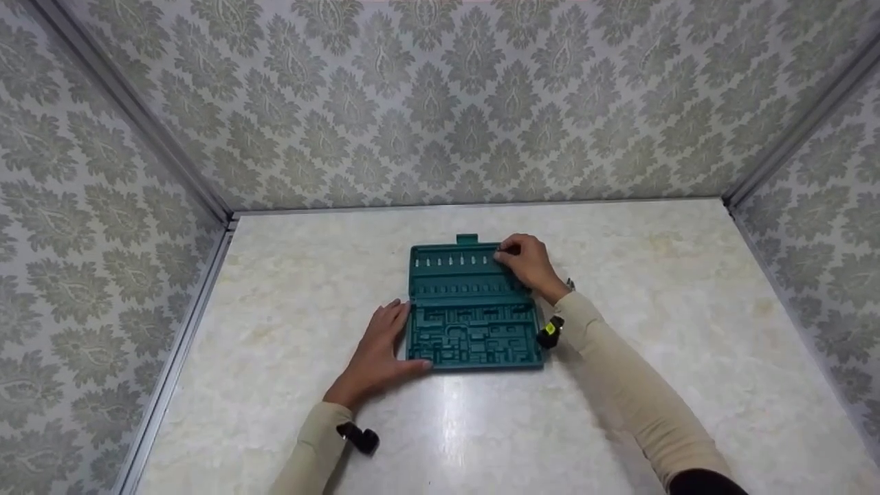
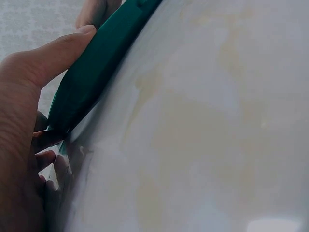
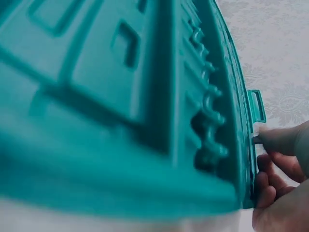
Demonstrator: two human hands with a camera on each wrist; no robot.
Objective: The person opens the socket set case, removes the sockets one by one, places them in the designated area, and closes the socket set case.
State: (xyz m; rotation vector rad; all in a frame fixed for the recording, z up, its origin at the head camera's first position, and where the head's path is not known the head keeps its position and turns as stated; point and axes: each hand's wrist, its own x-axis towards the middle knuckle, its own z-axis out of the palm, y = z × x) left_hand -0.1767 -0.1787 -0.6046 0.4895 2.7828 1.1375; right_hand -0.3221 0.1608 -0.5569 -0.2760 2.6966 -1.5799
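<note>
A green plastic tool case (image 1: 474,300) lies open flat on the table, its moulded slots facing up. Along the upper row of its far half stand several small silver bits (image 1: 450,261). My left hand (image 1: 377,344) holds the near left corner, thumb on the front edge and fingers along the left side; in the left wrist view the thumb (image 2: 63,53) presses on the case wall. At the far right corner, my right hand (image 1: 528,261) pinches a small metal bit (image 3: 257,139), mostly hidden by the fingers, at the end of the row.
A latch tab (image 1: 467,238) sticks out from the far edge of the case. The pale marbled table (image 1: 309,261) extends around it, with patterned wall panels (image 1: 474,103) at the back and both sides. Black wrist cameras (image 1: 550,331) are strapped over both sleeves.
</note>
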